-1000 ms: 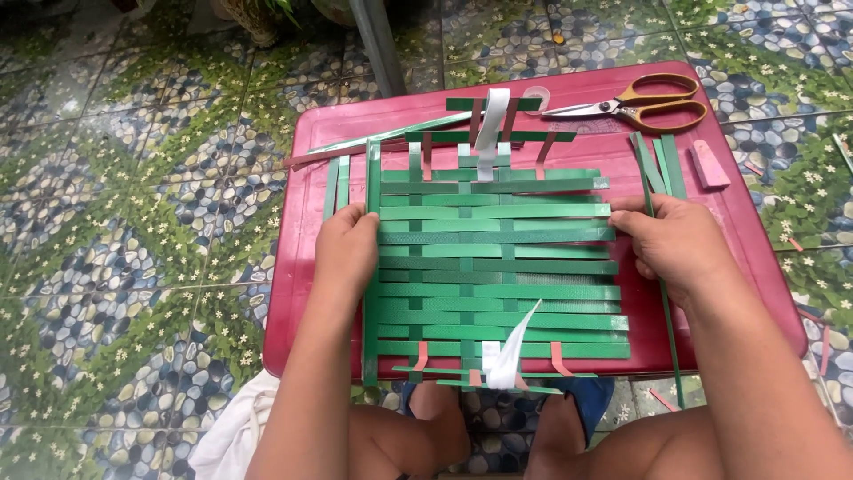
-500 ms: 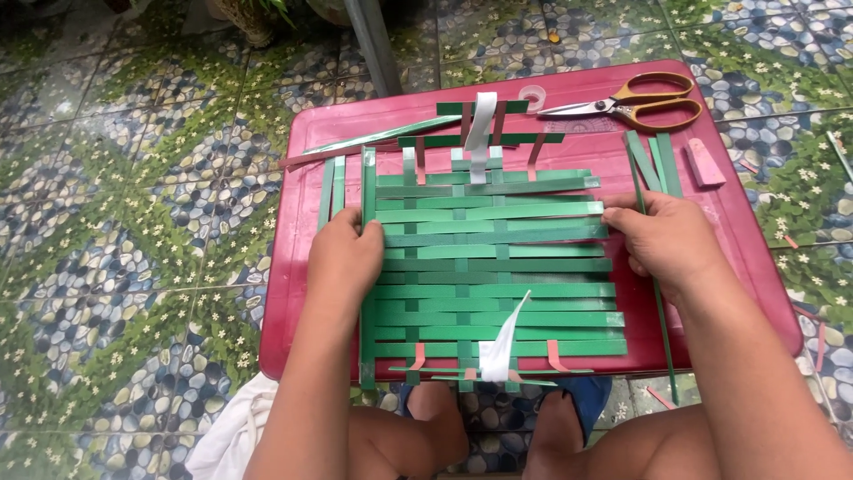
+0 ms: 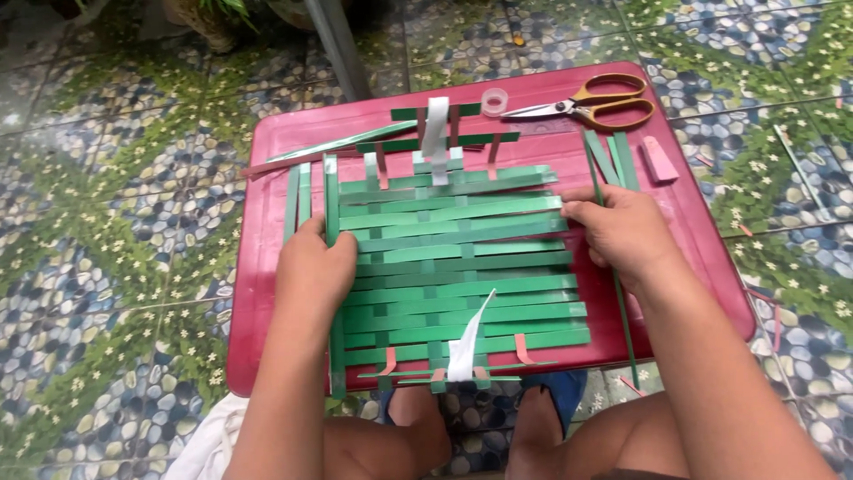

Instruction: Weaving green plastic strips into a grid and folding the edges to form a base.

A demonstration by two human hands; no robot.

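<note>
— Both hands are down flat on the weaving, is that right?

— Yes. Her left hand [image 3: 313, 271] lies palm down on the left edge of the woven mat of green paper strips [image 3: 462, 267], fingers together and pressing, not clamped round anything. Her right hand [image 3: 619, 233] rests on the right edge, fingertips curled onto the ends of the upper strips; it presses too, with nothing pinched that I can make out.

— And where does the mat sit?

— In the middle of the dark red plastic worktop [image 3: 267, 293], its near edge reaching the worktop's front rim. A white paper strip [image 3: 467, 342] curls up from the mat's near side, and another white strip [image 3: 436, 133] stands out at the far side.

— What else is up there?

— Orange-handled scissors [image 3: 586, 107] at the far right corner, jaws slightly apart, tips pointing left. Just beside the tips lies a small clear tape roll [image 3: 494, 100]. A pink rectangular eraser [image 3: 659, 160] lies near the right edge, and loose green strips [image 3: 611, 158] lie between it and the mat. More loose green strips [image 3: 299, 200] lie left of the mat. Underneath is a pebble-patterned tiled floor [image 3: 107, 222].
</note>
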